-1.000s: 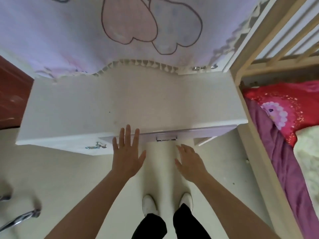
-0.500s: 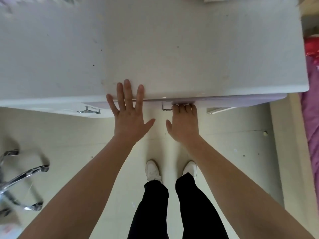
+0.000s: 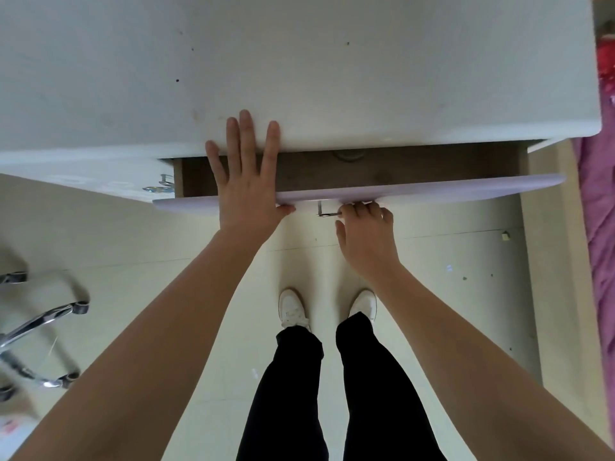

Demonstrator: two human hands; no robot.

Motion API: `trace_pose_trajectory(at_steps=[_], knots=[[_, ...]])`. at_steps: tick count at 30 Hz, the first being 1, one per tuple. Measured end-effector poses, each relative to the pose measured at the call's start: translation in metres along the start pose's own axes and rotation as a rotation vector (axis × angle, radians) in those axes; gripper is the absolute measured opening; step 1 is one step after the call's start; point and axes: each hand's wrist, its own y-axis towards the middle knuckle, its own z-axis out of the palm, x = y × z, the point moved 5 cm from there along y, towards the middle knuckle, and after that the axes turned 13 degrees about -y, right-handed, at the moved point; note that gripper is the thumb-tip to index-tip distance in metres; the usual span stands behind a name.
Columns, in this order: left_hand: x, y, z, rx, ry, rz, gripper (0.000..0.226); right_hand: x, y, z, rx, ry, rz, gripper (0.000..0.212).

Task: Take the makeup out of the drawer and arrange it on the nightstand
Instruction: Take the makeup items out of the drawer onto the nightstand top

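Observation:
The white nightstand (image 3: 332, 78) fills the top of the view, its top bare. Its drawer (image 3: 432, 189) with a pale lilac front stands pulled out a short way, showing a brown inside. A round pale object (image 3: 348, 155) shows dimly at the back of the gap; the rest of the drawer's contents are hidden. My right hand (image 3: 366, 234) curls its fingers round the metal drawer handle (image 3: 324, 209). My left hand (image 3: 248, 181) lies flat with straight fingers on the nightstand's front edge, above the drawer.
A bed with purple and red bedding (image 3: 599, 227) and a wooden frame (image 3: 549, 261) stands at the right. Chrome chair legs (image 3: 43, 321) reach in at the lower left. A second metal handle (image 3: 159, 184) shows left of the drawer. My feet are on the pale floor.
The drawer has slid out from shut to a short gap, drawn by my right hand on its handle. My left hand stays flat on the nightstand's edge. The camera has moved closer.

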Motion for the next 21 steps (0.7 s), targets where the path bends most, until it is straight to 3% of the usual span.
trace_pose_trajectory(at_steps=[3, 7, 12, 21], knots=[[-0.003, -0.025, 0.005, -0.002, -0.028, 0.017, 0.103, 0.002, -0.014, 0.004, -0.022, 0.085, 0.022, 0.016], [-0.007, -0.052, 0.02, -0.031, -0.077, 0.056, 0.034, 0.001, -0.027, 0.007, -0.073, 0.101, 0.024, 0.014], [-0.004, -0.075, 0.021, 0.029, -0.14, 0.061, 0.031, 0.003, -0.053, 0.009, -0.103, 0.108, 0.007, 0.009], [-0.015, -0.116, 0.029, -0.033, -0.059, 0.115, 0.027, 0.005, -0.087, 0.015, -0.032, 0.14, -0.002, 0.009]])
